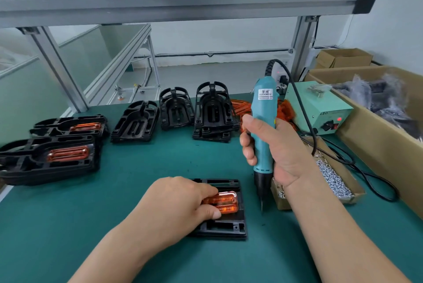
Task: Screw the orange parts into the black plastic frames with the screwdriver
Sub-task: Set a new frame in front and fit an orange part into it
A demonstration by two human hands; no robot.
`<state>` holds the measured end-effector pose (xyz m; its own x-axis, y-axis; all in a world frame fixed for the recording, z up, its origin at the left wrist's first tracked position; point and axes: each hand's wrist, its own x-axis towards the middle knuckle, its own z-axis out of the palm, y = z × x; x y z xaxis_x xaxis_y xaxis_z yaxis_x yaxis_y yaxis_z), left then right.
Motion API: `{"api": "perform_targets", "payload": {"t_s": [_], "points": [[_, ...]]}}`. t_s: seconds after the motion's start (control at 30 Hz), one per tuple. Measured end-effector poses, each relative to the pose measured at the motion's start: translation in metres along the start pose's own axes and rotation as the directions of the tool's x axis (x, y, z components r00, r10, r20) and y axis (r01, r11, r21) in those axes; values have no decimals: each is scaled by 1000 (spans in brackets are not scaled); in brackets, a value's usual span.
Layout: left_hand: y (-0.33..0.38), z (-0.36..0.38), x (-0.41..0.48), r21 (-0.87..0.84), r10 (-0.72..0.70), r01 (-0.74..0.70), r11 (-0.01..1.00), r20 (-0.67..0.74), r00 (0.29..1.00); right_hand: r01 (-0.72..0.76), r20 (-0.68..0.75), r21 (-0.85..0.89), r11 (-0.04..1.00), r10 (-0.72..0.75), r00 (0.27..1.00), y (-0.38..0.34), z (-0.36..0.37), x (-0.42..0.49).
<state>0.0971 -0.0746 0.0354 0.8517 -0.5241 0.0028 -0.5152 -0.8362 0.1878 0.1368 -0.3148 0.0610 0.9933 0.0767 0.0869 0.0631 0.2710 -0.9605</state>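
Observation:
A black plastic frame lies on the green mat in front of me, with an orange part seated in it. My left hand rests on the frame, fingers pressing on the orange part's left end. My right hand grips a teal electric screwdriver upright, its bit hanging just right of the frame, above the mat. Two frames fitted with orange parts lie at the far left. Several bare black frames stand at the back. Loose orange parts are piled behind the screwdriver.
A shallow cardboard tray of screws sits right of my wrist. A pale green power supply with its black cable stands at the right. A large carton of bagged parts lines the right edge. Aluminium shelf posts rise behind.

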Motion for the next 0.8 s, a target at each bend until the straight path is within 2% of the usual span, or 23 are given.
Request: {"api": "perform_targets", "payload": {"t_s": [0.27,0.47,0.7,0.8], "points": [[1,2,-2,-43,40,-42,998,-37,998,13,-4,53,998,-13,1000,1,-2,2],[2,2,-2,31,44,-42,999,-56,997,32,-19,92,995,-31,999,0,-3,2],[6,11,4,236,121,-108,966,-40,992,37,-49,155,987,-29,998,-3,-3,2],[3,11,3,195,118,-106,975,-48,992,41,-45,167,985,-34,998,-4,-2,0]]}}
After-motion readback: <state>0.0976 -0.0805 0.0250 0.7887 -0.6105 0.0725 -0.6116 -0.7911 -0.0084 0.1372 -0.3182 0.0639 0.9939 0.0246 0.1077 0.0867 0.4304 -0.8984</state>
